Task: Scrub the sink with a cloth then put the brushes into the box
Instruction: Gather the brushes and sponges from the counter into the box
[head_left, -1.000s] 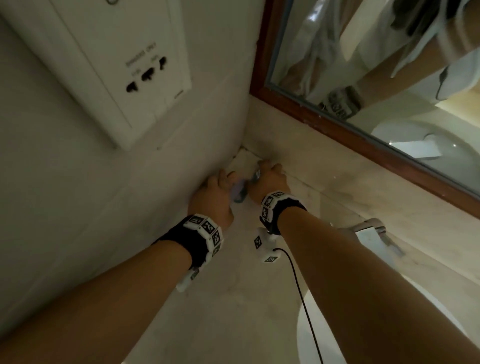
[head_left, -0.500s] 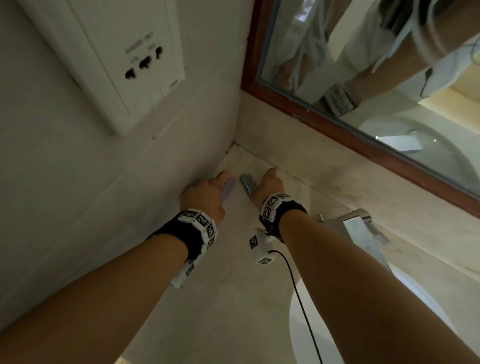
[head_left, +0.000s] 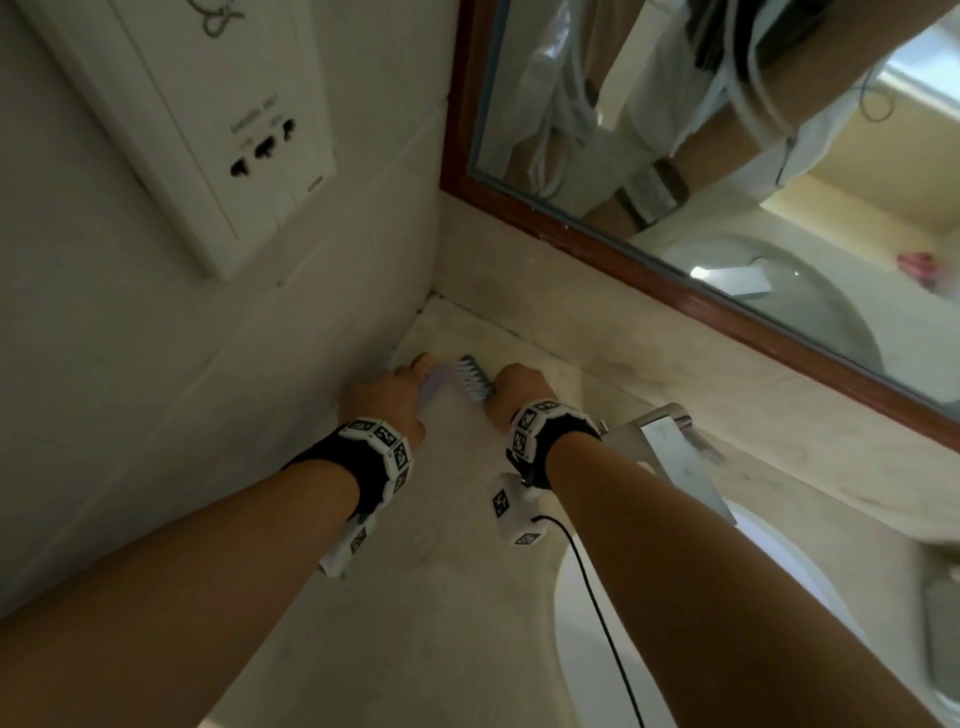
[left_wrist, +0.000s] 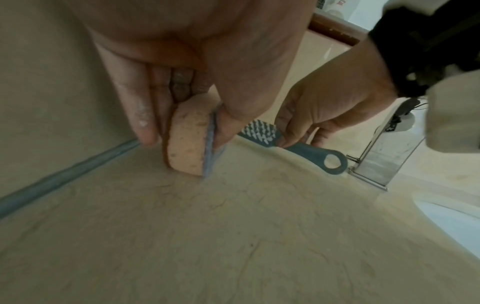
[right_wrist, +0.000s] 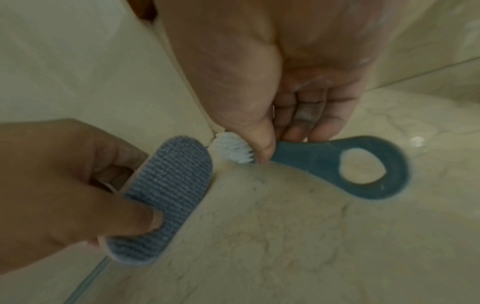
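Seen from the head, two bare forearms reach into the back corner of a pale marble counter (head_left: 426, 597), where a side wall meets a low marble backsplash. Each wrist wears a black band with white marker tiles. From this height only a strip of blue and white shows between the hands.

The left wrist view shows what the head view hides: the left hand (left_wrist: 197, 67) pinches an oval sponge pad with a peach foam body and a blue woven face (left_wrist: 191, 139) between thumb and fingers. The pad stands on its edge on the counter, just beside the grey sealant line at the foot of the wall.

The right wrist view shows the pad's blue ribbed face (right_wrist: 166, 197) broadside, and the right hand (right_wrist: 283, 78) pinching a teal plastic brush with short white bristles and a looped handle (right_wrist: 337, 162) at its neck, thumb on one side and fingers on the other. The brush lies on the counter with its bristle head pointing into the corner, near the pad; whether the two touch is unclear.

Walls close the corner on two sides; open counter stretches back toward the person. To the right stands a chrome tap (head_left: 670, 457), and below it curves the white rim of a sink basin (head_left: 576, 623). A white socket panel (head_left: 197, 130) is fixed to the left wall. A wood-framed mirror (head_left: 727, 291) hangs above the backsplash.
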